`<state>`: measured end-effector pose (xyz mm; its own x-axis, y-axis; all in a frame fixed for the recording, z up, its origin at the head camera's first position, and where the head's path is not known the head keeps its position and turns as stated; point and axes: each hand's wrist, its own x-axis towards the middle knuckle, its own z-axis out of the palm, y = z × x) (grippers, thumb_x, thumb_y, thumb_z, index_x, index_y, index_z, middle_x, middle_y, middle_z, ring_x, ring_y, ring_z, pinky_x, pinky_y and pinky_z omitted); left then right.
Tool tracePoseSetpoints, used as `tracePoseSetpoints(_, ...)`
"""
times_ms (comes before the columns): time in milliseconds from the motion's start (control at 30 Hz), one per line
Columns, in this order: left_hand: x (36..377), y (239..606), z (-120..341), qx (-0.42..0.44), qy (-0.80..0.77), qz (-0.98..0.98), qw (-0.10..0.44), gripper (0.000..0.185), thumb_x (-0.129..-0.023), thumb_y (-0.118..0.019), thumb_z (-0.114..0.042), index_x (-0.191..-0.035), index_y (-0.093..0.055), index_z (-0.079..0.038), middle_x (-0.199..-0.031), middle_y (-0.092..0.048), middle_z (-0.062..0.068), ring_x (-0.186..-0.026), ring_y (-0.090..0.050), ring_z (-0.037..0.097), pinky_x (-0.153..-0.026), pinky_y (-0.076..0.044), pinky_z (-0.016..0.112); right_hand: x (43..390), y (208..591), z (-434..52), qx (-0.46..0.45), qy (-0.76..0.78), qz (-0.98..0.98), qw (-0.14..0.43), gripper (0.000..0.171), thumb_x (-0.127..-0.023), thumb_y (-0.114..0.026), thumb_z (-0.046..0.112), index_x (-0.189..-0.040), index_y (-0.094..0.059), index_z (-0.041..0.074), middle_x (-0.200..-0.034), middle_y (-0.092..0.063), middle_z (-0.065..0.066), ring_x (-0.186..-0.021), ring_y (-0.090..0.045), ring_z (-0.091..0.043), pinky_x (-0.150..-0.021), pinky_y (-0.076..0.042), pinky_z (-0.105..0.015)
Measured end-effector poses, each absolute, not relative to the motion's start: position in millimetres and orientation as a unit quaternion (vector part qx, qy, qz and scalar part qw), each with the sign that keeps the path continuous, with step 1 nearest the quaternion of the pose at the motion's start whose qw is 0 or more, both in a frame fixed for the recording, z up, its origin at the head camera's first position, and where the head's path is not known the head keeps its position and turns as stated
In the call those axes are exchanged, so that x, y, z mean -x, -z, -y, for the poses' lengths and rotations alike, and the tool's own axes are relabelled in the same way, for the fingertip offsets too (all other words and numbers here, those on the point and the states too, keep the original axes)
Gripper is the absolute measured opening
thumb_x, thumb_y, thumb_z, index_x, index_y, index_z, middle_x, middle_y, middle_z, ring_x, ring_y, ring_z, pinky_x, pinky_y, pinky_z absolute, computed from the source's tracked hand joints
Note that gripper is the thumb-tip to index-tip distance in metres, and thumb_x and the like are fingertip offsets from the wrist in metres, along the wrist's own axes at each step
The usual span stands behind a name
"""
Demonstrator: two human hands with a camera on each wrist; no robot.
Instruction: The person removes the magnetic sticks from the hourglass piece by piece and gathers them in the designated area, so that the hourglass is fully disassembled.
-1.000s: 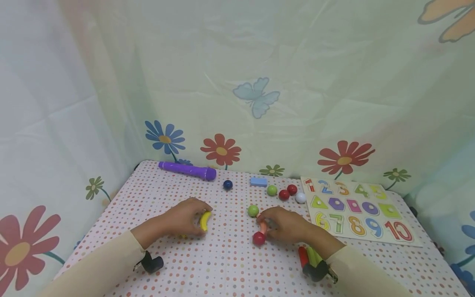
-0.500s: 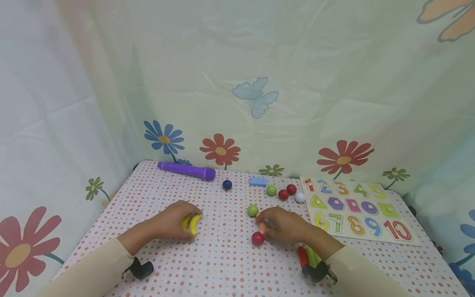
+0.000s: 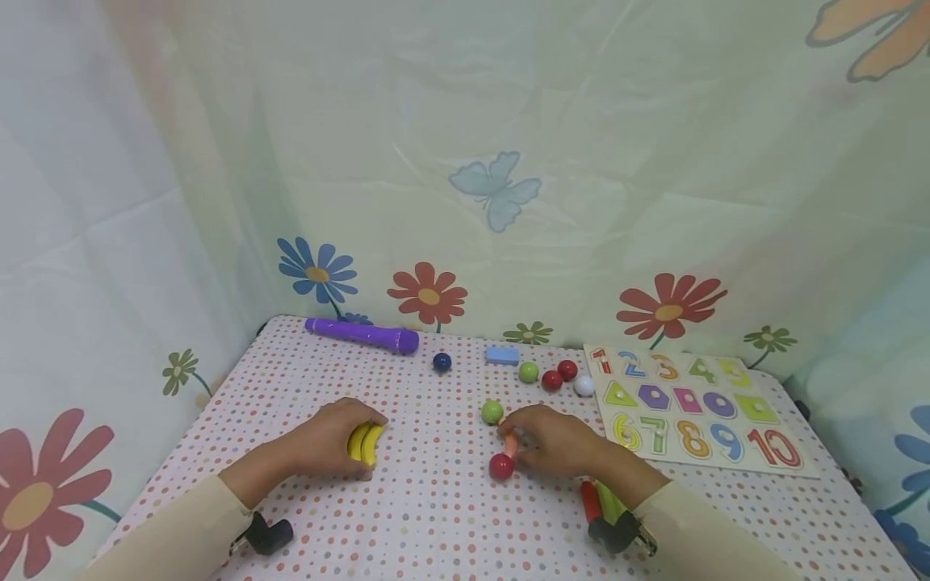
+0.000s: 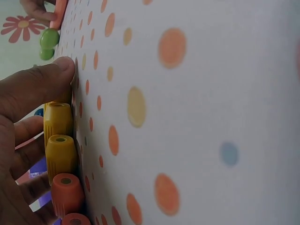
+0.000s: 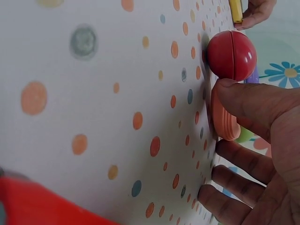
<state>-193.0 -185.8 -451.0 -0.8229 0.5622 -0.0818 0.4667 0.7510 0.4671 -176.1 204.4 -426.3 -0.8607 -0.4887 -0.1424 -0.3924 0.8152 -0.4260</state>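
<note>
My left hand (image 3: pixel 323 440) holds a yellow curved rod (image 3: pixel 372 446) between thumb and fingers on the dotted table. A second yellow curved rod (image 3: pixel 356 440) lies against it, nearer the palm. The left wrist view shows grooved yellow ends (image 4: pixel 62 152) with holes, and orange-red rod ends (image 4: pixel 68 194) below, beside the fingers. My right hand (image 3: pixel 555 440) pinches an orange curved rod (image 5: pixel 222 119) with thumb and index finger; its other fingertips touch the table. A red ball (image 3: pixel 501 466) sits at the rod's near end, a green ball (image 3: pixel 492 412) close to its far end.
Farther back are a purple toy microphone (image 3: pixel 363 334), a blue ball (image 3: pixel 441 361), a light-blue block (image 3: pixel 502 356) and several more balls. A number puzzle board (image 3: pixel 705 407) lies right. Red (image 3: pixel 592 502) and green rods (image 3: pixel 609 502) lie partly under the right wrist.
My left hand has drawn the yellow curved rod leftward, and it now lies alongside the other yellow one. My right hand has stayed at the orange rod.
</note>
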Motion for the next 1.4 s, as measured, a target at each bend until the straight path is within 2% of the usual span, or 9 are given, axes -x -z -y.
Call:
tracePoseSetpoints(133, 193, 449, 186, -0.281, -0.211, -0.929, 0.112, 0.071, -0.073, -0.093, -0.039, -0.135, -0.064, -0.020, -0.130, -0.061, -0.007, -0.121, -0.052, 0.019, -0.103, -0.043, 0.049, 175, 427, -204, 0.234, 0.193, -0.945, 0.120, 0.035, -0.087, -0.081, 0.017, -0.120, -0.072, 0.024, -0.135, -0.063, -0.002, -0.133, -0.053, -0.029, -0.104, -0.047, -0.054)
tracePoseSetpoints(267, 191, 445, 184, -0.286, -0.193, -0.932, 0.111, 0.073, -0.074, -0.092, -0.039, -0.138, -0.062, -0.022, -0.137, -0.059, -0.006, -0.131, -0.048, 0.024, -0.110, -0.037, 0.054, 175, 427, -203, 0.232, 0.189, -0.947, 0.116, 0.035, -0.087, -0.081, 0.020, -0.120, -0.072, 0.025, -0.135, -0.063, -0.002, -0.133, -0.053, -0.028, -0.102, -0.048, -0.054)
tracePoseSetpoints(433, 189, 438, 171, -0.298, -0.192, -0.930, 0.098, 0.069, -0.081, -0.086, -0.041, -0.141, -0.059, -0.022, -0.144, -0.055, -0.003, -0.141, -0.041, 0.027, -0.115, -0.030, 0.057, 175, 428, -201, 0.227, 0.183, -0.950, 0.113, 0.034, -0.087, -0.082, 0.024, -0.119, -0.071, 0.027, -0.136, -0.063, 0.000, -0.132, -0.053, -0.026, -0.101, -0.049, -0.052)
tracePoseSetpoints(667, 183, 437, 136, -0.348, -0.222, -0.908, 0.075, 0.051, -0.092, -0.078, -0.036, -0.137, -0.062, -0.018, -0.138, -0.060, -0.004, -0.136, -0.047, 0.023, -0.113, -0.036, 0.050, 174, 427, -199, 0.210, 0.182, -0.954, 0.114, 0.035, -0.086, -0.083, 0.027, -0.119, -0.071, 0.030, -0.135, -0.063, 0.003, -0.132, -0.054, -0.023, -0.103, -0.048, -0.051)
tracePoseSetpoints(867, 176, 438, 103, -0.361, -0.235, -0.897, 0.097, 0.044, -0.096, -0.073, -0.037, -0.136, -0.063, -0.021, -0.137, -0.060, -0.011, -0.135, -0.049, 0.017, -0.112, -0.039, 0.046, 174, 428, -199, 0.217, 0.184, -0.952, 0.110, 0.034, -0.089, -0.081, 0.027, -0.121, -0.071, 0.029, -0.135, -0.063, 0.002, -0.132, -0.054, -0.024, -0.103, -0.048, -0.052)
tracePoseSetpoints(1100, 169, 443, 67, -0.369, -0.264, -0.882, 0.125, 0.044, -0.097, -0.071, -0.037, -0.137, -0.063, -0.021, -0.136, -0.060, -0.012, -0.134, -0.050, 0.013, -0.112, -0.040, 0.040, 176, 430, -202, 0.217, 0.185, -0.953, 0.105, 0.051, -0.091, -0.080, 0.031, -0.138, -0.062, 0.025, -0.140, -0.061, 0.000, -0.133, -0.054, -0.024, -0.105, -0.047, -0.051)
tracePoseSetpoints(1400, 169, 450, 41, -0.379, -0.255, -0.884, 0.102, 0.043, -0.095, -0.074, -0.034, -0.135, -0.066, -0.022, -0.126, -0.065, -0.015, -0.122, -0.056, 0.007, -0.105, -0.045, 0.033, 175, 431, -206, 0.208, 0.200, -0.951, 0.111, 0.047, -0.090, -0.080, 0.032, -0.133, -0.062, 0.024, -0.135, -0.064, 0.001, -0.129, -0.057, -0.023, -0.103, -0.048, -0.050)
